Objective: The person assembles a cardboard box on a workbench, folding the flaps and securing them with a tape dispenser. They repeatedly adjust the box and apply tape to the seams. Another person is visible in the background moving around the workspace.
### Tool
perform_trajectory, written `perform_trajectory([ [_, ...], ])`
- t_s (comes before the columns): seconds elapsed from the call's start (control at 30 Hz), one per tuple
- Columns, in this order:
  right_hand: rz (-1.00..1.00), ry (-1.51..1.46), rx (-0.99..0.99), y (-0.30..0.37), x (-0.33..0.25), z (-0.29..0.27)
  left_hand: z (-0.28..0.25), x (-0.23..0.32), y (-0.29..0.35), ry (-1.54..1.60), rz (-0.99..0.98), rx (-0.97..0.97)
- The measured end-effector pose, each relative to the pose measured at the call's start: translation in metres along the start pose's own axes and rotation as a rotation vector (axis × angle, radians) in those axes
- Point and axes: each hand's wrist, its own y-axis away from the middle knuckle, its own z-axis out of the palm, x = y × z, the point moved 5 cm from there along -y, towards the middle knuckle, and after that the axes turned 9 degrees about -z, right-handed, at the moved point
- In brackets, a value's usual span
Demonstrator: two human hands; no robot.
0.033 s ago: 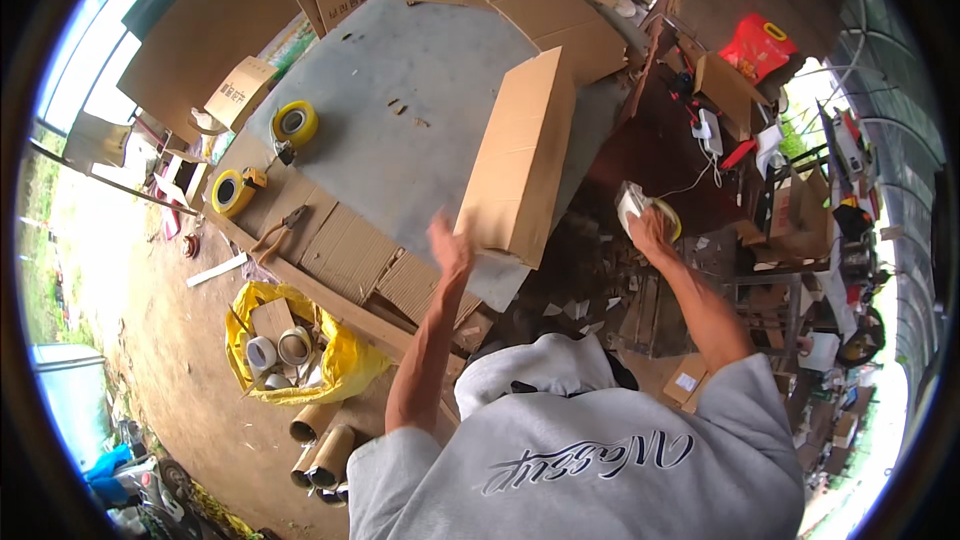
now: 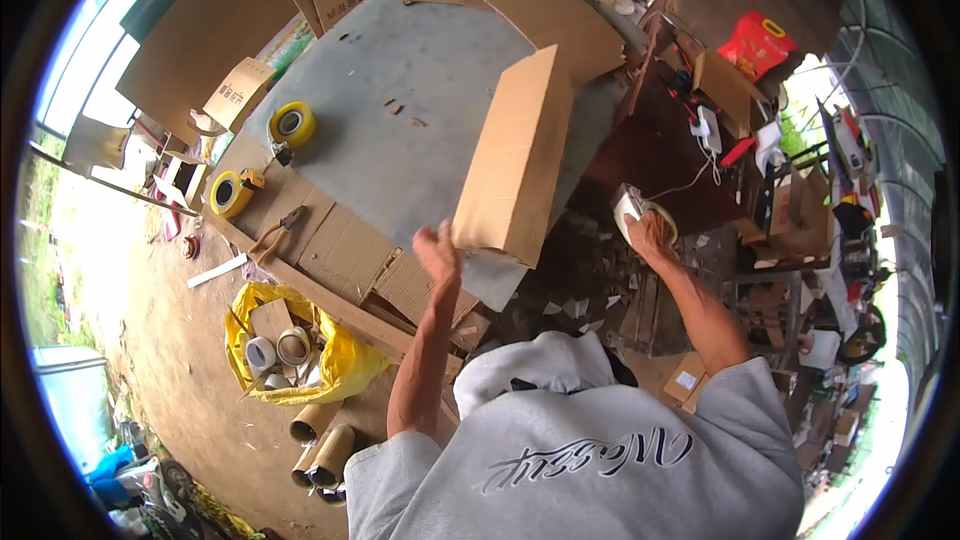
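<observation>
1. From my end, the left hand (image 2: 437, 252) has drawn back a little toward the body and to the left since the earlier frame; the right hand (image 2: 648, 228) has barely changed place, and the long cardboard box (image 2: 505, 155) lies almost where it was.
2. I see that box on the grey tabletop (image 2: 400, 70), toward its right side, with one narrow end facing the person and loose cardboard sheets (image 2: 540, 0) just past its far end.
3. I'd judge it light for its length if empty, though I can't see inside. The panels look stiff along the folds but likely to dent mid-face, and dry cardboard should not be slippery. I'd take hold across the near end, by the folded edges.
4. The left hand's fingers look loosely spread and part-curled, with nothing in the grasp. They are right beside the box's near left corner; I can't tell whether they touch it.
5. The right hand is closed around a pale tape dispenser (image 2: 628, 202), well apart from the box. I'd expect that to be hard and compact, best held by its body, clear of the cutting edge.
</observation>
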Motion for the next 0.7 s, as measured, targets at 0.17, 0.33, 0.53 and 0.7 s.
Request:
perform_trajectory([
  [0.17, 0.18, -0.123, -0.226, 0.06, 0.03, 0.073, 0.049, -0.07, -0.027, 0.582, -0.672, -0.203],
  [0.33, 0.133, -0.391, -0.31, 0.115, 0.014, 0.109, 0.06, -0.012, -0.012, 0.982, -0.689, 0.097],
  [0.53, -0.011, -0.542, -0.356, 0.121, 0.03, 0.102, 0.007, 0.116, 0.071, 0.576, 0.295, 0.39],
  [0.7, -0.111, -0.676, -0.272, 0.125, 0.014, 0.053, 0.022, 0.072, 0.108, 0.122, 0.689, 0.497],
])
